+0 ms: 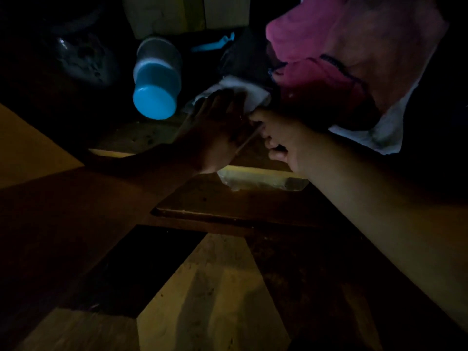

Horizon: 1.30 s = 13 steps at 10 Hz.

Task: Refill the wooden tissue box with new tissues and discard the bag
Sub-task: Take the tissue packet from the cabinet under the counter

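Over the wooden tissue box (228, 198), both hands meet: right hand (278, 140) pinches the clear bag (243, 145), left hand (217, 127) flat on one tissue pack (253, 95); tight space.

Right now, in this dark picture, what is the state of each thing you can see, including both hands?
left hand: fingers spread flat, resting on the tissue pack
right hand: closed, pinching the edge of the clear bag
tissue pack: white, still inside its clear bag
wooden tissue box: lying flat under the hands; too dark to tell whether it is open
blue cup: tipped on its side
pink cloth: crumpled
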Tool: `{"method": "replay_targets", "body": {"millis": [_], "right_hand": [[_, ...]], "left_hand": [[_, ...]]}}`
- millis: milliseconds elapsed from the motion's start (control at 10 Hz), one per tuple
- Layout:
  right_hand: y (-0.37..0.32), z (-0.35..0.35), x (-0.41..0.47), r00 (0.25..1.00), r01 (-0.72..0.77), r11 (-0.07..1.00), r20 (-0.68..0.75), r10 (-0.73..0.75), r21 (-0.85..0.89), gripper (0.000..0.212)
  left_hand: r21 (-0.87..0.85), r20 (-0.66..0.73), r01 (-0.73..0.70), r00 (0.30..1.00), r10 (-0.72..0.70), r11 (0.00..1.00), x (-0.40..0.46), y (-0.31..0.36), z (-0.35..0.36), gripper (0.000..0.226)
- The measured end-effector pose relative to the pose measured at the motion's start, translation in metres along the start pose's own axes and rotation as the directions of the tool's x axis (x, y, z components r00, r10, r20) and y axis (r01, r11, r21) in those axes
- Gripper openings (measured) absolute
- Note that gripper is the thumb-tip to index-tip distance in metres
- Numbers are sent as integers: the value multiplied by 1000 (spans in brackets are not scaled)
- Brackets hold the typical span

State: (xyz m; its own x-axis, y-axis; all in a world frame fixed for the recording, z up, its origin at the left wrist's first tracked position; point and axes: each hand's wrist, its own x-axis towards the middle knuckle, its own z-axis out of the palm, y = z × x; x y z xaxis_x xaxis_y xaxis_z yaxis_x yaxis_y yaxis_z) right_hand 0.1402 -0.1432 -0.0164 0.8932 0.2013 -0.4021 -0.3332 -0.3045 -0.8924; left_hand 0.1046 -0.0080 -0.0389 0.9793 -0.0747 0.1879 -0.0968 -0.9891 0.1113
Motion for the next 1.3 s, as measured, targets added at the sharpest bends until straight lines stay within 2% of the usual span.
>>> {"method": "replay_targets", "body": {"millis": [100,200,300,400,500,600,700,800,900,1000,1100,1200,1300], "right_hand": [[-2,6,4,1000,30,998,-1,-30,46,9],[-1,12,11,997,67,991,-46,-62,116,16],[-2,13,10,996,81,987,-51,-75,135,8],[-8,11,1,997,65,983,-60,-56,174,9],[-14,8,-9,994,63,976,-97,-43,210,7],[-23,-1,-38,993,15,966,-115,16,258,23],[-30,-6,-63,997,-36,942,-54,57,334,24],[-39,-10,-100,992,-126,892,32,125,434,18],[-48,-9,-131,975,-218,849,68,212,481,9],[-60,-15,-181,949,-314,821,166,267,478,12],[-66,-18,-213,935,-347,814,242,260,466,9],[-90,-17,-253,909,-415,804,237,343,427,5],[-108,-18,-278,888,-459,796,207,410,394,8]], "left_hand": [[-1,-9,40,999,-40,999,7,-3,11,62],[-68,-74,1,997,-6,998,8,-9,17,62],[-45,-119,-62,991,57,997,4,-9,14,63],[-90,-163,-68,985,53,994,-5,0,4,71],[-175,-152,-20,988,-7,984,-9,10,-5,70],[-270,-90,13,995,-39,963,-23,27,-32,67],[-305,-46,18,998,-33,952,-37,40,-52,64],[-334,86,139,989,-117,932,-62,58,-81,55],[-284,231,203,963,-138,937,-85,70,-111,59],[-282,333,284,925,-184,916,-117,86,-164,65],[-266,366,331,904,-223,905,-135,96,-192,55],[-301,434,395,867,-244,868,-157,104,-240,50],[-356,422,408,873,-246,841,-168,111,-273,51]]}}
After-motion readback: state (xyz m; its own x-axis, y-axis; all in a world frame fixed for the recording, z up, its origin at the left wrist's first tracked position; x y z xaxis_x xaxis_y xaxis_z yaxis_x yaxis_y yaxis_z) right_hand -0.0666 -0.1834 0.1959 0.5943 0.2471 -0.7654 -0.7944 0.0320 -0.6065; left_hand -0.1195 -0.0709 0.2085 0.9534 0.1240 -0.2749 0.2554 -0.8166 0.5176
